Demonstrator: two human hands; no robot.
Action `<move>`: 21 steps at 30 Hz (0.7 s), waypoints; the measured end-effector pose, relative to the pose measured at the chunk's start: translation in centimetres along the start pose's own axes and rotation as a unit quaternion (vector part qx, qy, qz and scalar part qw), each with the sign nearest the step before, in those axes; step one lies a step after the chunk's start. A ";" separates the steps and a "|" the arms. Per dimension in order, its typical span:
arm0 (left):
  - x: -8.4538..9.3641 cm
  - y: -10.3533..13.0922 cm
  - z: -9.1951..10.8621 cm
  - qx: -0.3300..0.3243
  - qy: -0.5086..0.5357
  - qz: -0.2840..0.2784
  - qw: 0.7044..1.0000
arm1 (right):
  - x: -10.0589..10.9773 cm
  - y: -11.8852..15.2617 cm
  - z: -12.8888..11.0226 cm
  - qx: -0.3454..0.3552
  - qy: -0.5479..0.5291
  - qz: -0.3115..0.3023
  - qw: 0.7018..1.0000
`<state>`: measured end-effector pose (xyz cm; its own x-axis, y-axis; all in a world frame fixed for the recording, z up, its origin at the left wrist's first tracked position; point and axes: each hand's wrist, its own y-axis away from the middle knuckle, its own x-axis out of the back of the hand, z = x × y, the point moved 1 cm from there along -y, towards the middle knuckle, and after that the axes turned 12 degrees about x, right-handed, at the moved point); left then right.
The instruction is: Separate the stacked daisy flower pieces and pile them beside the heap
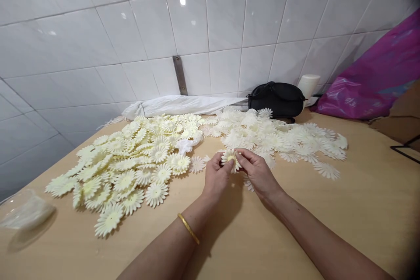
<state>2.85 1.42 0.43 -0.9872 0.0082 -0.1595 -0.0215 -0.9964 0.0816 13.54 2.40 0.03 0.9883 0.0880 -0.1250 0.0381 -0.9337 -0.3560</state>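
Between my two hands, above the middle of the table, is a cream artificial daisy (231,156) with a yellow centre. My left hand (217,174) is closed on its left side, the thumb pressed over its face. On its right edge, the fingers of my right hand (257,173) pinch the petals. Below my right hand lies a pale translucent petal layer (248,182), partly hidden. A heap of yellowish daisy heads (127,166) spreads to the left. Behind and right of my hands lies a pile of whiter, thinner petal layers (288,140).
At the far left a clear bag with white contents (28,212) lies on the wooden table (295,245). Along the tiled wall are a white cloth (190,106), a black case (277,99), a white roll (308,85) and a purple plastic bag (367,78). A crumpled white piece (185,145) sits by the heap.
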 end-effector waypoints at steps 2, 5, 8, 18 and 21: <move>0.0 0.1 0.2 -0.011 -0.012 0.007 1.000 | -0.1 0.1 -0.2 0.008 0.007 0.002 1.000; -0.1 0.0 0.3 -0.027 -0.029 0.007 0.999 | -0.2 0.1 -0.5 0.020 0.004 0.000 1.000; -0.3 -0.1 0.3 -0.022 -0.035 -0.007 0.999 | -0.3 0.1 -0.5 0.011 0.000 0.002 1.000; -0.2 -0.1 0.3 0.007 0.005 -0.028 1.000 | -0.5 0.2 -0.2 -0.032 -0.081 -0.014 0.996; -0.1 -0.4 0.1 0.015 -0.002 -0.021 1.000 | -0.6 0.2 -0.3 -0.055 -0.121 -0.008 0.991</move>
<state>2.96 1.77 0.51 -0.9859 0.0510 -0.1591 -0.0682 -0.9921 0.1049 13.01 2.11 0.31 0.9234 0.1715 -0.3435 0.0825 -0.9624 -0.2588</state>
